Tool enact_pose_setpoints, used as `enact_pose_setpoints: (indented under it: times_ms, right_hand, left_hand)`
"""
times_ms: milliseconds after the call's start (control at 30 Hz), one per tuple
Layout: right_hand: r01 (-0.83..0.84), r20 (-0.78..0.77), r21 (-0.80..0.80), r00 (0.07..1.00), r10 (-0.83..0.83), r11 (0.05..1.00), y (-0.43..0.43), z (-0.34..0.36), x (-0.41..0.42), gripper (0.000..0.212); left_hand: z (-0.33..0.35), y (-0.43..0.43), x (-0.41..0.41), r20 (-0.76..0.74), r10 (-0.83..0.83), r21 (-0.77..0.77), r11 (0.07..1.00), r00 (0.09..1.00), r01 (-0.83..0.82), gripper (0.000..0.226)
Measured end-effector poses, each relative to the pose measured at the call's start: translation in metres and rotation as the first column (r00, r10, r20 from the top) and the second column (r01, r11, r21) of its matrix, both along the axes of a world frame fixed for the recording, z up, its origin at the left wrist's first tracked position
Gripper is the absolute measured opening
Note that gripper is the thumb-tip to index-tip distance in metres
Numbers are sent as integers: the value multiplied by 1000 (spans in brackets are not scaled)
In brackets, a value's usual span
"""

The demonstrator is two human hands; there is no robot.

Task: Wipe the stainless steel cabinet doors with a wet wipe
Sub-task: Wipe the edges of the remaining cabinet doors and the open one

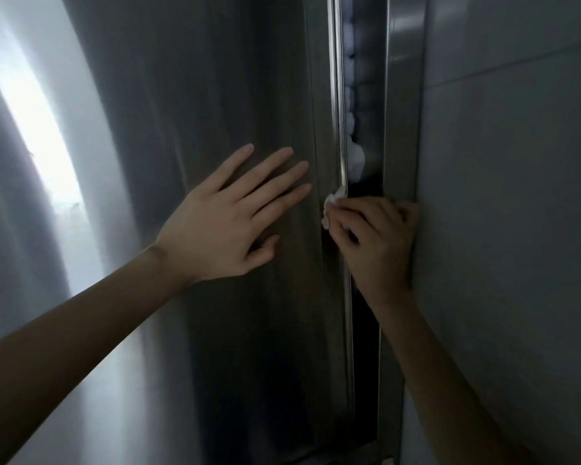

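Observation:
A tall stainless steel cabinet door (188,95) fills the left and middle of the head view, with a bright reflection down its left side. My left hand (228,216) lies flat on the door, fingers straight and spread. My right hand (376,239) grips a crumpled white wet wipe (332,204) and presses it against the door's right edge, beside the dark recessed handle channel (363,95). Most of the wipe is hidden under my fingers. White blurred reflections of the wipe run up the channel.
A pale tiled wall (517,196) stands immediately right of the cabinet, touching my right hand's knuckles. A narrow steel side strip (404,78) separates the channel from the wall. The gap there is tight.

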State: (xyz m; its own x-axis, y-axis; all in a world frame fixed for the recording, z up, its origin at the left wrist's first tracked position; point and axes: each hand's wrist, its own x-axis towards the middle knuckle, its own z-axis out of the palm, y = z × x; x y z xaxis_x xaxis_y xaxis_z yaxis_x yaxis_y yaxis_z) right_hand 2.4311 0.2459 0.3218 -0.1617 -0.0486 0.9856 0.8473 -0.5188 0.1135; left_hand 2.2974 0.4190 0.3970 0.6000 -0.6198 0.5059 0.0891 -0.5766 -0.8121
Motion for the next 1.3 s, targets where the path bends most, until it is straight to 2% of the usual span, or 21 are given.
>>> enact_pose_setpoints:
  times_ms: [233,433,667,1000,1133,1233,1300]
  right_hand:
    - [-22,-59,-24,998,21,999,-10,-13,-8,7]
    - [-29,-8,-8,1000,29,1000,-4,78,-2,11]
    - [-40,0,-50,999,40,998,-5,93,-1,12]
    - [-61,-83,-9,995,60,998,6,235,-1,25]
    - [-109,-28,35,994,110,993,6,196,-5,15]
    - [-81,-35,-27,996,80,996,2,148,-8,11]
    - [-75,-48,-67,996,72,995,-1,157,-7,12]
  left_hand:
    - [0,-2,-1,-3,4,-10,1000,1000,-4,62]
    - [0,-2,-1,-15,1,-24,1000,1000,-1,63]
    - [1,-3,-3,-35,-1,-41,999,999,-1,63]
    - [-1,-1,0,-36,2,-52,999,999,-4,67]
    - [0,-2,-1,-31,10,-40,999,999,-11,68]
    - [0,-2,-1,-32,26,-33,999,999,-27,68]
    - [0,-1,-1,-43,29,-40,999,999,-30,67]
